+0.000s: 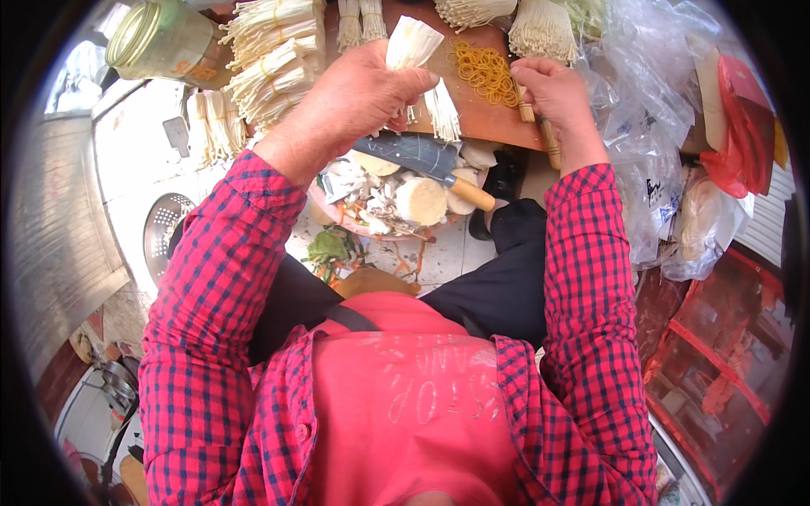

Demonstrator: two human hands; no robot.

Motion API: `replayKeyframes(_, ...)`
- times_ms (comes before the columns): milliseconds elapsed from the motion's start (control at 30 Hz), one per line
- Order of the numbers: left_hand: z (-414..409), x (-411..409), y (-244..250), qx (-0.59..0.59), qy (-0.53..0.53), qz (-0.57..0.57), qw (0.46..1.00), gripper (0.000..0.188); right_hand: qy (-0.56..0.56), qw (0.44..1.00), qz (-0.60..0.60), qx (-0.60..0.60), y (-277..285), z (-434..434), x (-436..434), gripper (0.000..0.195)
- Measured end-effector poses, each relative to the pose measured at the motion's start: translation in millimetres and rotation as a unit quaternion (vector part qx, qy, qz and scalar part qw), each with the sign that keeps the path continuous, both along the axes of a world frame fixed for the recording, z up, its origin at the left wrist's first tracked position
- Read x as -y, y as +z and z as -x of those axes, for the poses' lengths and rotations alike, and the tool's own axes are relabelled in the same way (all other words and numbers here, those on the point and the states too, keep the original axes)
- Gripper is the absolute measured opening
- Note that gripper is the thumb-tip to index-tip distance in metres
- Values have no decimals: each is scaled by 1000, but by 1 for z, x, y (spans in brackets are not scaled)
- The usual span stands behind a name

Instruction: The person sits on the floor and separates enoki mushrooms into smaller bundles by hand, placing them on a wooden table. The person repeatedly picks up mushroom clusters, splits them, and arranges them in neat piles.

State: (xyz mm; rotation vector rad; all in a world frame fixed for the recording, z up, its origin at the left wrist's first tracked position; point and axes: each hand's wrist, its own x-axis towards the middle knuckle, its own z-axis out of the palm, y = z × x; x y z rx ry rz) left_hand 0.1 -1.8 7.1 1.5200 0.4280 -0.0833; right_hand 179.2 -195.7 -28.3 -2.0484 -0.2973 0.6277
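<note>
My left hand [373,88] is closed around a small bunch of enoki mushrooms [412,43], stem ends up, with the caps hanging below the fist. To the right, over the edge of the brown board [471,120], is my right hand [554,92], its thumb and forefinger close together; whether something thin is between them I cannot tell. Between the hands lies a pile of yellow rubber bands [486,73]. Banded enoki bundles [272,63] are stacked left of my left hand. A cleaver [430,163] with a wooden handle rests across a tub of trimmings [380,231] below the board.
A large jar [166,47] stands at the upper left, with more enoki bundles [215,123] beneath it. A perforated metal colander [166,221] is at the left. Clear plastic bags [652,126] and a red bag [737,139] crowd the right. Vegetable scraps [332,250] litter the tiled floor.
</note>
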Motion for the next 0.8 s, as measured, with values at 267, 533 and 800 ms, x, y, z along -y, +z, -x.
replayKeyframes(267,-3,3,0,4,3,-9,1000,21,93,964,241,60,-54,-24,9,18)
replayKeyframes(533,-4,5,0,-15,0,-2,1000,19,150,897,372,183,-67,-11,3,18)
replayKeyframes(800,-5,5,-4,-7,11,14,1000,18,122,888,386,221,-79,-9,2,17)
